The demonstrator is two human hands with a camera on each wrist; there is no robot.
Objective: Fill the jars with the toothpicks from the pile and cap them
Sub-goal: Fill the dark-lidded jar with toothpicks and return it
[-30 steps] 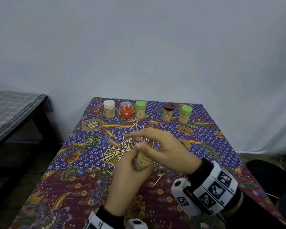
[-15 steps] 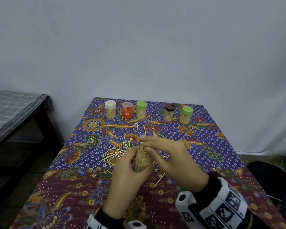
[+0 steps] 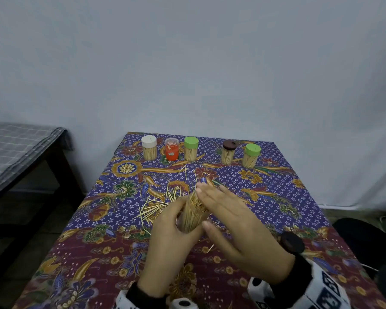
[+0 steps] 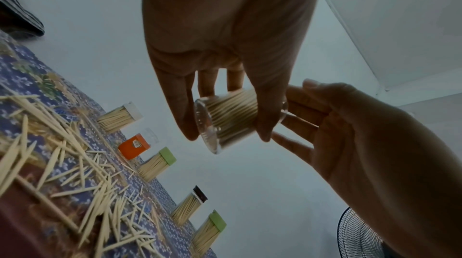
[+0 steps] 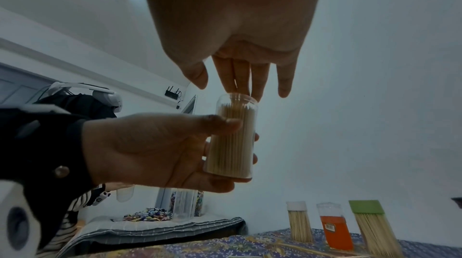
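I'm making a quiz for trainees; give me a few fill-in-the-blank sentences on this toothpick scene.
1. The left hand grips a clear jar that has no ____.
2. At the back of the table, ____ jars stand in a row.
3. The right hand has its fingers ____ over the jar's mouth.
4. Loose toothpicks lie on the ____.

Missing: cap; five; straight; tablecloth

A table (image 3: 283, 197) draped in a purple and maroon floral cloth is filling the lower centre of the head view. Loose toothpicks (image 3: 156, 206) are lying scattered at mid-frame, while five capped jars (image 3: 191, 148) are standing in a row along its far edge.
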